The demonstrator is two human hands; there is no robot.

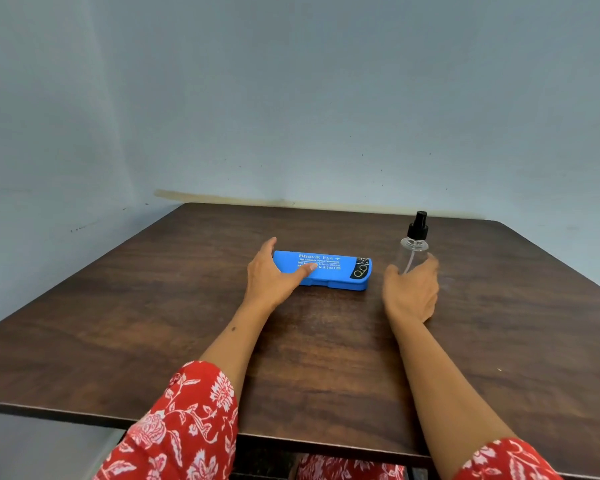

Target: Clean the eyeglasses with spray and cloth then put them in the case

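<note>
Your left hand (pixel 274 275) lies over the left end of the blue case (pixel 333 270), which is closed and flat near the middle of the table (pixel 326 358), a little toward the far edge. The fingers reach past the case's end and the thumb lies straight across the lid; I would say the hand presses or steadies the case, but whether the fingers curl behind it cannot be seen.

Your right hand (pixel 413 292) is around the lower part of the clear spray bottle (pixel 413 251), which stands upright just to the right of the case, toward the far right corner. The fingers and thumb curl around its body, and the black pump head is free above them.

The eyeglasses and the cloth are not visible anywhere on the table. Probably they are inside the closed case, but this is only a guess. The task looks to be at its beginning, with nothing cleaned yet.

What could go wrong from here:
- The case may slide on the smooth wood if you open it with only one hand.
- The bottle looks almost empty and light, so it can tip if you release it carelessly.
- If the lid springs open, the glasses may jump out toward the table edge.
</note>
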